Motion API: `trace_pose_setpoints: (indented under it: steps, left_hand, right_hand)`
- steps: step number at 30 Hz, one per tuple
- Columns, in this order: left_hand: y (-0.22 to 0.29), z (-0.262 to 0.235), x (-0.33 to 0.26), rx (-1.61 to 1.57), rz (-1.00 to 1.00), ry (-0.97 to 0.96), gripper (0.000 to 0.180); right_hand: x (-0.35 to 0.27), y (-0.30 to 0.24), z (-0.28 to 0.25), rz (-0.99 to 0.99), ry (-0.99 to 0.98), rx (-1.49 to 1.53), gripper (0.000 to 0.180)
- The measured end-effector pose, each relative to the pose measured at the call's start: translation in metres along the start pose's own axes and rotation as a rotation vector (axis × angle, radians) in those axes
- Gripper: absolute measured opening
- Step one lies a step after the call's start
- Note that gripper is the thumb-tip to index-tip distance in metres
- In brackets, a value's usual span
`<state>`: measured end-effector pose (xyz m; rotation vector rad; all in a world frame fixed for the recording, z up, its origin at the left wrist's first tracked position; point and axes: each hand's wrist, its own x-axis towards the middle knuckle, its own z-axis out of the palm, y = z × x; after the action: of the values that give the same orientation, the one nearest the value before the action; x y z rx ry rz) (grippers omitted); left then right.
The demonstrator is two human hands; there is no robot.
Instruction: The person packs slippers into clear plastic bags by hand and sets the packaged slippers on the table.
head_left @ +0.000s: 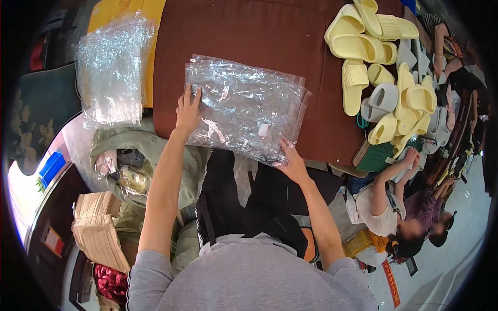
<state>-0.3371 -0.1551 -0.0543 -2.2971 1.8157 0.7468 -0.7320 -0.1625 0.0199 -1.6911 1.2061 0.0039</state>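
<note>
My right hand point(293, 165) touches the near right corner of a stack of clear plastic bags point(244, 98), fingers part-bent; I can't tell whether they pinch it. My left hand point(188, 111) lies unclenched on the left edge, fingers extended. The stack sits before me on the brown tabletop point(249, 31), its edges uneven at right. Light, even pressure from both sides should, I judge, align the slippery film without creasing it. Beyond lie another bag stack point(115, 72) to the left and yellow slide slippers point(354, 85) to the right.
</note>
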Motion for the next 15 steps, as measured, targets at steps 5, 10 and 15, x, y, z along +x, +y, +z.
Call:
trace_pose_setpoints:
  steps: [5, 10, 15]
  left_hand:
    - [0.007, 0.003, 0.002, 0.067, 0.004, -0.009, 0.076]
    - [0.011, 0.007, 0.002, 0.142, -0.035, -0.015, 0.078]
    - [0.009, 0.011, 0.001, 0.198, -0.044, 0.006, 0.080]
  right_hand:
    - [0.023, -0.008, 0.034, -0.025, -0.036, 0.045, 0.074]
    - [0.023, 0.028, 0.062, -0.151, -0.087, 0.016, 0.022]
    - [0.009, 0.055, 0.038, -0.114, 0.015, -0.001, 0.020]
